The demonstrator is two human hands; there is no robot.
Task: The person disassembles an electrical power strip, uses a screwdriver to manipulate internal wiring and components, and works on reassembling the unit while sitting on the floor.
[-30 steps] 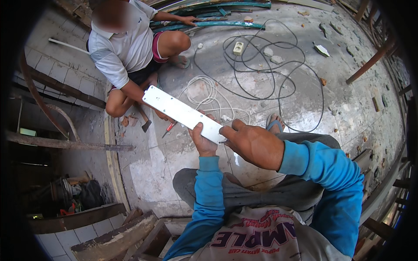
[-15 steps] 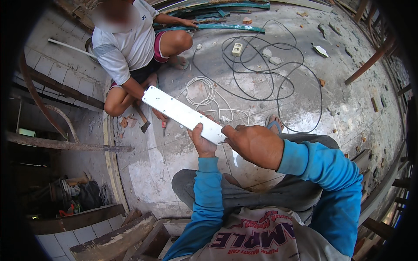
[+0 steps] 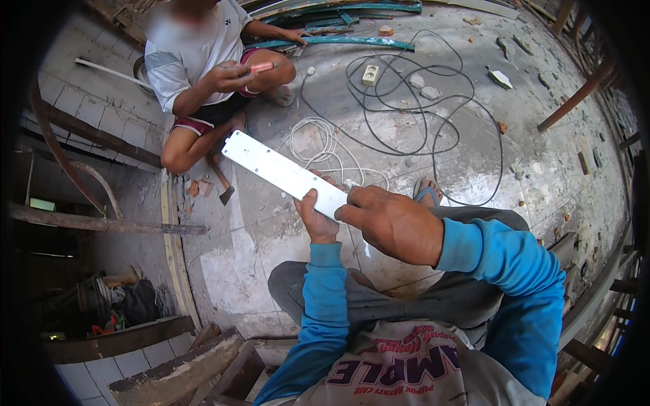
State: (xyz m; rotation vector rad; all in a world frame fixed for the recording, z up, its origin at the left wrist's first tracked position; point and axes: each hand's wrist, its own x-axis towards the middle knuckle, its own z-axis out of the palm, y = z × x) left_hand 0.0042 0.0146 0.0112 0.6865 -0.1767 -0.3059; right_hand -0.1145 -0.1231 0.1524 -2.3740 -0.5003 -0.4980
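A long white power strip (image 3: 277, 169) lies slantwise in front of me, its flat side with small screw holes facing up. My left hand (image 3: 318, 215) is closed round its near part, thumb on top and fingers beneath. At the near end, my right hand (image 3: 393, 227) is closed with thumb and forefinger pinched together against the strip's corner. Whatever sits inside that pinch is hidden by the fingers. Beyond the strip, a thin white cable (image 3: 315, 139) lies coiled on the floor.
Across from me a person (image 3: 196, 74) squats, holding a red-handled tool (image 3: 261, 67). A hatchet (image 3: 225, 193) lies near their foot. A black cable (image 3: 423, 115) with a cream socket block (image 3: 370, 75) loops over the floor. Green metal bars (image 3: 338, 43) lie at the back.
The other person has lifted the red-handled tool from the floor to chest height. My right hand has shifted slightly at the strip's near end; my left keeps its grip.
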